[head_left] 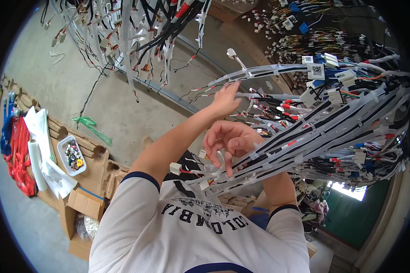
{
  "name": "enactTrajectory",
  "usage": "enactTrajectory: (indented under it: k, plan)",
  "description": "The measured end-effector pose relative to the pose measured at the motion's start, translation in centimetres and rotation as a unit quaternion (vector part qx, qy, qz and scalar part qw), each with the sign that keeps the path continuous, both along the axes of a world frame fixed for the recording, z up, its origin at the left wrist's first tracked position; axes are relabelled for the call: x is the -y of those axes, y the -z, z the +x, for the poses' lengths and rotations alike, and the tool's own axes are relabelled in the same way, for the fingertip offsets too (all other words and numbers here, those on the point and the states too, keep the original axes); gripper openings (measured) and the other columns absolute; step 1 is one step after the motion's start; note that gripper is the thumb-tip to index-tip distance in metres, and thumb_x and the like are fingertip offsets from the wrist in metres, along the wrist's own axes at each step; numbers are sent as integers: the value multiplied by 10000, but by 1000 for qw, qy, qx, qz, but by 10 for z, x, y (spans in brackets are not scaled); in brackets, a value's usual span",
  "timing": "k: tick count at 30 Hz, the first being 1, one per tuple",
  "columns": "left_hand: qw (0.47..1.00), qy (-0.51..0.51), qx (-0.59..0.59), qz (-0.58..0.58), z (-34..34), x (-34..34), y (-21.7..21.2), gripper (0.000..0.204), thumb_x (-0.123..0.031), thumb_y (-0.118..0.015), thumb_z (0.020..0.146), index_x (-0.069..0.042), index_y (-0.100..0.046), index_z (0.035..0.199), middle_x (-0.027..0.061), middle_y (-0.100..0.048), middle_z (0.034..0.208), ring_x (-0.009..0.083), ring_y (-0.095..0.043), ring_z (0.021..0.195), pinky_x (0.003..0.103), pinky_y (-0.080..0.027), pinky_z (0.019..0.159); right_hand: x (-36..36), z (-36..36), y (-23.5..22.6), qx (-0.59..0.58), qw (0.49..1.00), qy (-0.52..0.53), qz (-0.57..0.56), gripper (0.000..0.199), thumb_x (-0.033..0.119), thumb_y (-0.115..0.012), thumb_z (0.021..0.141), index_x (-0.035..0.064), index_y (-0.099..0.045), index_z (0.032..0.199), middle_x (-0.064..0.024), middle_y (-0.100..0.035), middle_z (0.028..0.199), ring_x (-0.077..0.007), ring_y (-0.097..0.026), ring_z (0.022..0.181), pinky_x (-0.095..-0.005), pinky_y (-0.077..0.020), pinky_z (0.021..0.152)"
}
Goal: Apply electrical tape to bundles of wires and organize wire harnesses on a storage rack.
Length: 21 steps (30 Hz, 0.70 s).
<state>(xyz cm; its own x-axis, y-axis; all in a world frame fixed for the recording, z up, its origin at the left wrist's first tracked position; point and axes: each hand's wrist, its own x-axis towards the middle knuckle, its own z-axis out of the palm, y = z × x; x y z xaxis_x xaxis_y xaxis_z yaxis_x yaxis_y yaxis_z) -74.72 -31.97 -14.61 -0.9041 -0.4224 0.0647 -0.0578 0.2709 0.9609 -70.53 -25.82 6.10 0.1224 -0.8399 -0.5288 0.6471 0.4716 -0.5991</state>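
My left hand (226, 99) reaches forward with its fingers stretched out. Its fingertips are at the underside of a wire harness (273, 69) in a pale translucent sleeve; whether they touch it I cannot tell. Nearer to me, my right hand (232, 140) has its fingers loosely bent and apart, with nothing seen in them. A thick bundle of sleeved harnesses (325, 129) lies across my right forearm, its loose ends and white connectors (175, 169) pointing toward my chest. A white connector (232, 53) sticks up from the harness by my left hand.
More harnesses (159, 27) hang at the top. Piles of wires with connectors (314, 43) fill the far right. At left are a white tub of small parts (72, 155), red bundles (19, 157), a white plastic roll (37, 164) and cardboard (86, 203). Green plastic (94, 129) lies on the floor.
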Motion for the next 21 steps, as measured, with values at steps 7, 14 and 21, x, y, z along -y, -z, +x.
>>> enactTrajectory:
  k: [7,14,21]
  plan:
    - [995,16,-81,52,-6,15,11,654,-140,-643,784,-147,-413,1396,140,-537,1180,315,-494,1134,423,-381,996,2,0,0,-3,1000,-1,-14,520,313,-699,816,-73,-488,1093,-194,-526,1010,-255,-623,802,-305,-589,463]
    - [957,-267,-98,-52,-1,31,-38,390,-165,-672,732,-10,-580,1078,143,-612,1011,329,-569,1009,405,-443,877,-4,-6,3,8,1000,1,-16,539,310,-707,813,-63,-475,1126,-192,-523,1026,-259,-620,821,-309,-601,480]
    - [994,-3,-13,-107,12,65,-2,237,-144,-599,814,-20,-609,1016,166,-614,986,345,-575,970,432,-451,857,6,-2,0,7,1000,-4,-19,549,312,-708,810,-62,-468,1133,-190,-518,1019,-252,-617,822,-300,-603,496]
